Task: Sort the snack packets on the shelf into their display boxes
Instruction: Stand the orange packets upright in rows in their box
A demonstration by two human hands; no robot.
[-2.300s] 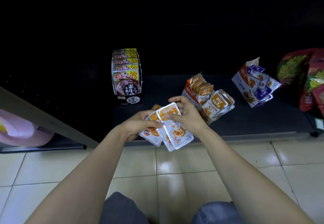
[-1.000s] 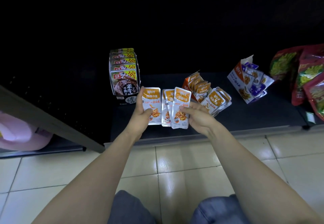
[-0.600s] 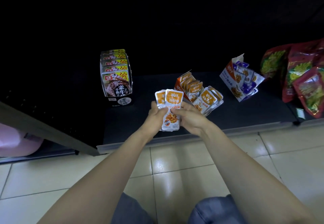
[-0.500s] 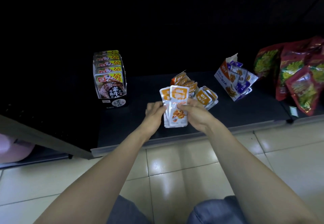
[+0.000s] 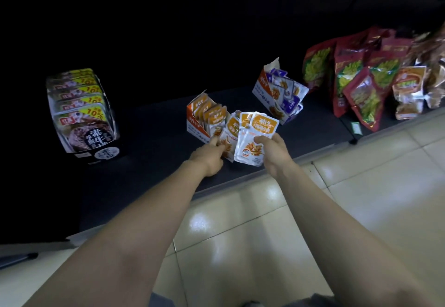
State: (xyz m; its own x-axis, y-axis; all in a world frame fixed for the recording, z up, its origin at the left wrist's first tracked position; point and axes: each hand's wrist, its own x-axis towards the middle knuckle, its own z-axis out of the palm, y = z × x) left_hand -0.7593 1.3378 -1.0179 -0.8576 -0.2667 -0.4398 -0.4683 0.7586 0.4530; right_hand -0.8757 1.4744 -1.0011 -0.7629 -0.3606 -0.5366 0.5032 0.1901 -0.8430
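My right hand [image 5: 273, 154] grips a small stack of orange-and-white snack packets [image 5: 255, 138], held upright just in front of the orange display box [image 5: 195, 127]. That box stands on the dark shelf [image 5: 154, 138] with several matching orange packets leaning out of it. My left hand [image 5: 209, 156] pinches the lower edge of one of those leaning packets [image 5: 228, 136], right beside the stack. Further right stands a white-and-orange display box [image 5: 263, 92] holding purple packets [image 5: 287, 92].
A black display box [image 5: 83, 124] of yellow-labelled packets stands at the shelf's left. Red and green snack bags [image 5: 356, 78] crowd the right end. The shelf's metal front edge [image 5: 252, 176] runs under my wrists, with pale floor tiles [image 5: 313, 210] below.
The fanned packets were gathered into one stack, now held by my right hand alone. My left hand let go and moved to the packets leaning out of the orange box. The view swung left.
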